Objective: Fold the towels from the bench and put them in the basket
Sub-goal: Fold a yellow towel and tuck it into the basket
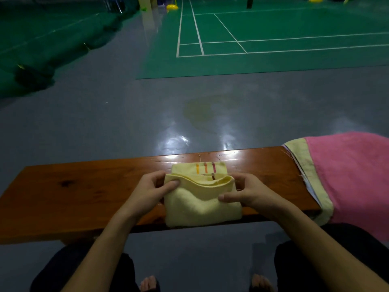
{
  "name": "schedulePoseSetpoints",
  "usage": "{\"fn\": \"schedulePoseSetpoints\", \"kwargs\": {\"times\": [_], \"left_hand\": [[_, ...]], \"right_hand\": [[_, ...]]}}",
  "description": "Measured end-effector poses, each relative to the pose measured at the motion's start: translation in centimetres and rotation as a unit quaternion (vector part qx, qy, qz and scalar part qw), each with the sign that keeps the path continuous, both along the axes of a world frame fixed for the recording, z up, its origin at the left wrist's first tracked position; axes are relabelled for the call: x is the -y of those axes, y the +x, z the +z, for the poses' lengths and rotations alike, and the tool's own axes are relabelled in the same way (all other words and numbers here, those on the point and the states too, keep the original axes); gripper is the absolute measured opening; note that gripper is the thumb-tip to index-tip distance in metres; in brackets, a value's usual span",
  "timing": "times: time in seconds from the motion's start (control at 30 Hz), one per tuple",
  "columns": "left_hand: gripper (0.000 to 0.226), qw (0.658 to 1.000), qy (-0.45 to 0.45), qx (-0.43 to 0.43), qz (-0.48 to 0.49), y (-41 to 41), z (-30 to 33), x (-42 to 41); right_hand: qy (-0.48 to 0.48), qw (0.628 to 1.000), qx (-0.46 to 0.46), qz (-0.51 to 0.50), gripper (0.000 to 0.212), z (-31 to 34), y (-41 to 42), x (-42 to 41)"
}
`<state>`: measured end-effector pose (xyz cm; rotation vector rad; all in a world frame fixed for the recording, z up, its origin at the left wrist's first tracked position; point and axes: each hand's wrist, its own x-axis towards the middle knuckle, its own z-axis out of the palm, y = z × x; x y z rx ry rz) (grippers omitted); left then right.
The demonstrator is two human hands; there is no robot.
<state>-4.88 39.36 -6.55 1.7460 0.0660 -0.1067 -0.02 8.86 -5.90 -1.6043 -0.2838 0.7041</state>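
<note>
A pale yellow towel (200, 204) with short orange and red stripes lies folded small on the wooden bench (84, 192), near its front edge. My left hand (152, 186) pinches the towel's upper left corner, thumb on top. At the right edge my right hand (246, 191) grips the folded layers, thumb lying over the cloth. The top layer bulges up between both hands. A pink towel (353, 175) with a yellow-green border drapes over the bench's right end. No basket is in view.
Grey glossy floor (126, 114) stretches beyond the bench, then a green badminton court (273, 34) with white lines. A dark green net or tarp (42, 60) lies heaped at the left. My knees and bare feet are below the bench.
</note>
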Motion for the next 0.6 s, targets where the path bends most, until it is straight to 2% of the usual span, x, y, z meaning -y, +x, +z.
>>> {"fn": "schedulePoseSetpoints", "kwargs": {"times": [0.13, 0.23, 0.37, 0.47, 0.6], "left_hand": [[0.014, 0.999, 0.009, 0.020, 0.029, 1.6, -0.5, 0.7], [0.012, 0.997, 0.021, 0.018, 0.072, 3.3, -1.2, 1.1], [0.013, 0.986, 0.123, 0.005, 0.109, 5.6, -3.0, 1.2], [0.028, 0.970, 0.198, 0.006, 0.142, 6.5, -3.5, 1.7], [0.023, 0.933, 0.312, 0.005, 0.178, 7.2, -3.9, 2.1]], "right_hand": [[-0.038, 0.993, 0.033, -0.109, 0.022, -1.1, 1.1, -0.3], [-0.064, 0.981, 0.059, -0.172, 0.019, -2.0, 2.4, -0.8], [-0.086, 0.966, 0.084, -0.231, 0.023, -3.4, 4.1, -1.9], [-0.154, 0.943, 0.147, -0.256, 0.022, -4.3, 5.1, -2.5], [-0.240, 0.918, 0.195, -0.249, 0.029, -5.8, 6.4, -3.1]]}}
